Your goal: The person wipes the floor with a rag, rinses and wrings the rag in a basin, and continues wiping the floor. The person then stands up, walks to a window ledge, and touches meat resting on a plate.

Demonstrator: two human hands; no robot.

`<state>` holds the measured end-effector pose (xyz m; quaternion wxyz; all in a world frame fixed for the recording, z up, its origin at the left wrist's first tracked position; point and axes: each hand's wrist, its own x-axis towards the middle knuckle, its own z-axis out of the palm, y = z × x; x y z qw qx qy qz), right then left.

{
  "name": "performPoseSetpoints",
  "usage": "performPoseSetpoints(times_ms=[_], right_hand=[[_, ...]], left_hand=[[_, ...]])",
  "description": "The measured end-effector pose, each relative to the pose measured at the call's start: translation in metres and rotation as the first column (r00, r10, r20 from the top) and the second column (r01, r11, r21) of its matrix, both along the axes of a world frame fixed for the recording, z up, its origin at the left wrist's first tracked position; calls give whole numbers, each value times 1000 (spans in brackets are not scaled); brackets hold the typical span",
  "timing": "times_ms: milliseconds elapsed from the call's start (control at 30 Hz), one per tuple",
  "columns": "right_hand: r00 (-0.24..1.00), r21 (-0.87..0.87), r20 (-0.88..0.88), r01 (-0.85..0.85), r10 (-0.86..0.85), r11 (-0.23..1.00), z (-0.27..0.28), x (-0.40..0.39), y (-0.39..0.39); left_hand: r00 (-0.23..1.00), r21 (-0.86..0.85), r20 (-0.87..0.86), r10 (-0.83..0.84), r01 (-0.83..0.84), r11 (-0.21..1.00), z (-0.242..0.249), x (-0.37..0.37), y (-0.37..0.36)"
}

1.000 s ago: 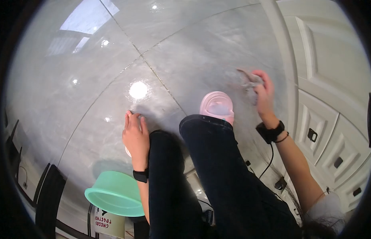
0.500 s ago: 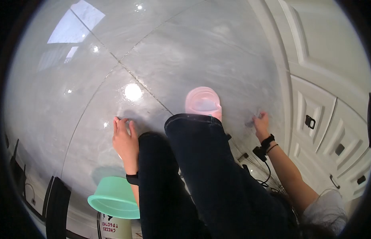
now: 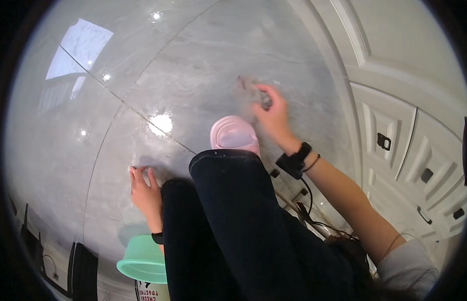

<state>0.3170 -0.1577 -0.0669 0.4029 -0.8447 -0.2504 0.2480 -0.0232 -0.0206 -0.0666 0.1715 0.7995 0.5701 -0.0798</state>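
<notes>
My right hand (image 3: 272,113) is closed on a grey, crumpled cloth (image 3: 266,100), which is blurred by motion. It is held over the glossy grey floor, ahead and to the right of the pink slipper (image 3: 233,138) on my foot. My left hand (image 3: 144,193) hangs beside my knee with its fingers bent and the thumb apart. I can make out nothing in it. Behind that hand, partly covered by my leg, is a mint-green basin (image 3: 143,258).
White panelled cabinets (image 3: 384,120) with dark handles line the right side. A printed bin or bucket (image 3: 152,292) stands below the basin. Dark upright legs (image 3: 83,271) rise at the lower left. A black cable (image 3: 311,195) runs from my right wrist past thin metal bars.
My right hand has swung left and forward, from near the cabinets to ahead of the slipper, carrying the cloth. The view has shifted slightly; my left hand keeps much the same pose.
</notes>
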Motion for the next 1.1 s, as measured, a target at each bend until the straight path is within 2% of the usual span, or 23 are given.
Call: performPoseSetpoints(times_ms=[67, 133, 200, 267, 333, 433, 533, 600, 667, 733, 867, 933, 1000, 1067, 1100], right_hand=[[989, -113, -90, 106, -116, 988, 30, 14, -23], [968, -93, -79, 229, -237, 969, 36, 32, -76], [930, -209, -1, 360, -368, 909, 41, 56, -144], [815, -250, 80, 574, -574, 780, 39, 75, -212], [759, -237, 196, 651, -621, 721, 29, 96, -277], [467, -167, 95, 878, -879, 448, -7, 114, -334], [599, -207, 195, 799, -776, 564, -67, 126, -323], [696, -268, 404, 711, -594, 650, -86, 132, -280], [717, -424, 618, 650, -323, 631, -67, 118, -186], [749, -317, 641, 457, -168, 831, -64, 106, -127], [828, -146, 557, 174, -64, 974, -50, 68, -11], [891, -50, 454, 7, 17, 999, -38, 44, 39], [912, 21, 361, -215, 193, 976, -35, 22, 66], [878, 40, 319, -389, 357, 920, -30, 4, 74], [848, 52, 297, -474, 439, 879, -27, -4, 73]], left_hand=[[1000, -9, -4, -4, 4, 1000, -1, -2, -1], [998, -71, -48, 33, -36, 997, 4, 2, 1], [996, -106, -75, 49, -57, 993, 5, 6, 1], [995, -110, -91, 39, -49, 993, 5, 5, 2], [995, -103, -96, 31, -41, 994, 5, 5, 2], [994, -95, -109, 15, -25, 995, 4, 4, 2], [996, -65, -89, -1, -5, 998, 4, 9, 1], [994, -63, -108, -23, 16, 998, 8, 8, 1], [990, -74, -135, -38, 28, 997, 7, 15, 4], [990, -89, -144, -11, -2, 996, 11, 24, 5], [990, -12, -128, -50, 49, 999, 6, 20, 0], [987, -27, -157, -40, 36, 999, 12, 25, 1], [986, -10, -161, -46, 45, 999, 12, 22, 1], [988, 40, -135, -71, 77, 996, 1, 13, -1], [989, 9, -138, -53, 54, 998, 3, 15, 0]])
